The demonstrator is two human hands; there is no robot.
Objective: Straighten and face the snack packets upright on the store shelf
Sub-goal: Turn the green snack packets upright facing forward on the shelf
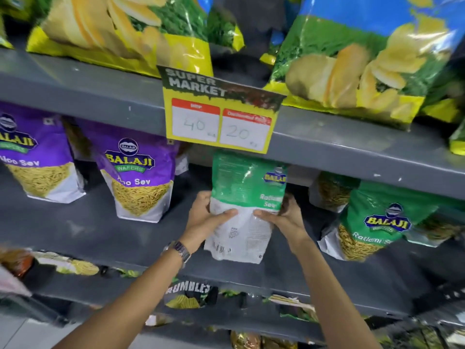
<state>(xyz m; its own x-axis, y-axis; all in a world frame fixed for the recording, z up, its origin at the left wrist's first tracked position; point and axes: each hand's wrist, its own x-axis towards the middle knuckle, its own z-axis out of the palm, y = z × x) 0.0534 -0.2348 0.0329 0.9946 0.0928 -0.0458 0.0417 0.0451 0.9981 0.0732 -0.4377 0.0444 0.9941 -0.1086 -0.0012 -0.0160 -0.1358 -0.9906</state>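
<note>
A green and white Ratlami Sev packet (247, 195) stands upright over the middle of the grey shelf (100, 230), its printed back and barcode turned toward me. My left hand (205, 220) grips its lower left side and my right hand (285, 217) grips its lower right side, thumbs on the white panel. To the right another green Ratlami Sev packet (372, 222) leans with its front showing. To the left stand two purple Aloo Sev packets (141, 177) (32, 157), fronts facing out.
A yellow price card (219, 114) hangs from the upper shelf edge just above the held packet. Large chip bags (352, 61) (120, 31) sit on the upper shelf. Below, more snack packets (188, 295) lie on a lower shelf. A watch is on my left wrist.
</note>
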